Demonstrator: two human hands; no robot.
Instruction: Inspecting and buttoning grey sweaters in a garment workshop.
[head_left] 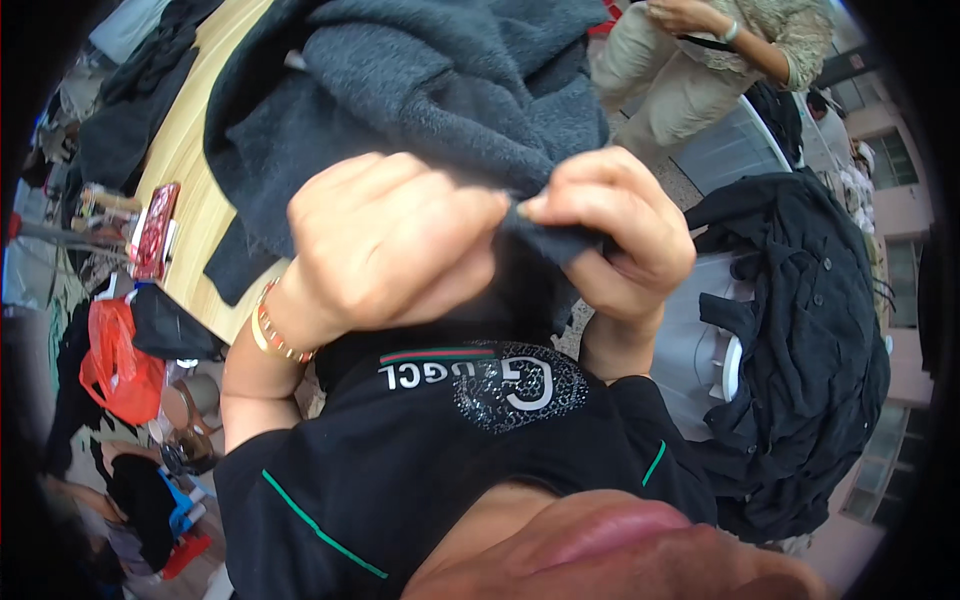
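Note:
A dark grey fleecy garment [440,90] lies bunched on a light wooden table [185,170] and hangs toward me. My left hand [385,240] is closed around a fold of its edge, with a gold bracelet on the wrist. My right hand [615,235] pinches the same edge right beside it, thumb and fingers pressed on the fabric. The two hands touch at the fingertips. My black shirt with green stripes fills the lower part of the view.
A black buttoned garment [800,360] lies heaped on a white surface at right. Another person [720,50] in beige stands at the top right. A red packet [155,230] lies on the table's left edge; a red plastic bag [115,360] hangs below.

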